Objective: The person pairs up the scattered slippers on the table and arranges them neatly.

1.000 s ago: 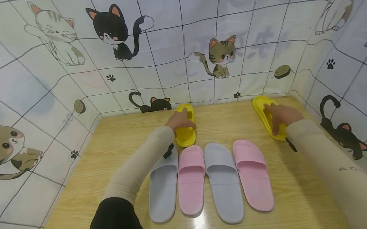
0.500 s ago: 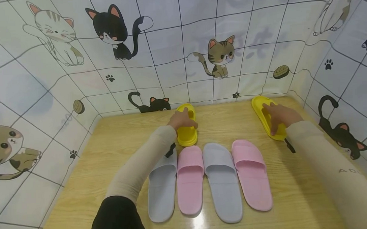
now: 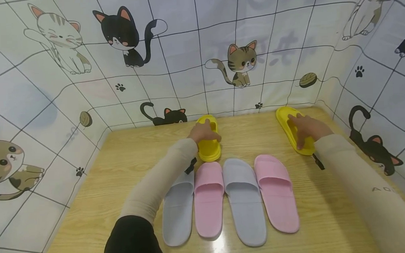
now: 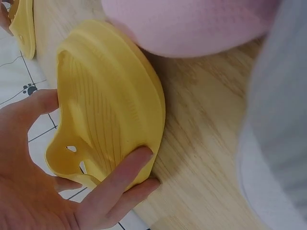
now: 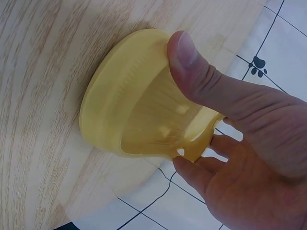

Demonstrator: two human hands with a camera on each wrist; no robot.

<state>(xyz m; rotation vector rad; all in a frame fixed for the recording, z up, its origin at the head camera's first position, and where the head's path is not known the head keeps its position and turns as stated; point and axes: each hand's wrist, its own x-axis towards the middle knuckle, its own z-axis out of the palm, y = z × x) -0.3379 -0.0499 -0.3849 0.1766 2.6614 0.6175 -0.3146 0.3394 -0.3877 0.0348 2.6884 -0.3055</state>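
Near the back wall my left hand [image 3: 204, 132] grips a small yellow slipper [image 3: 210, 153] by its sides. In the left wrist view that slipper [image 4: 132, 81] shows its ridged insole and holes in its upper, with fingers curled over its edge. A second yellow slipper [image 3: 284, 118], tilted toward the back left, is at the far right under my right hand [image 3: 309, 128]. The right wrist view shows my thumb [image 5: 192, 67] over that slipper's rim and fingers around its holed upper. Just in front of the left yellow slipper lies a pink slipper [image 3: 209, 212].
A grey slipper [image 3: 177, 216], another grey slipper [image 3: 247, 218] and another pink slipper [image 3: 279, 205] complete a front row on the wooden table [image 3: 100, 182]. White cloth walls [image 3: 186, 60] printed with cats enclose the back and sides.
My left hand and its yellow slipper have shifted slightly to the right relative to the front row. The right hand and its slipper stay nearly still. The whole view drifts a little left.
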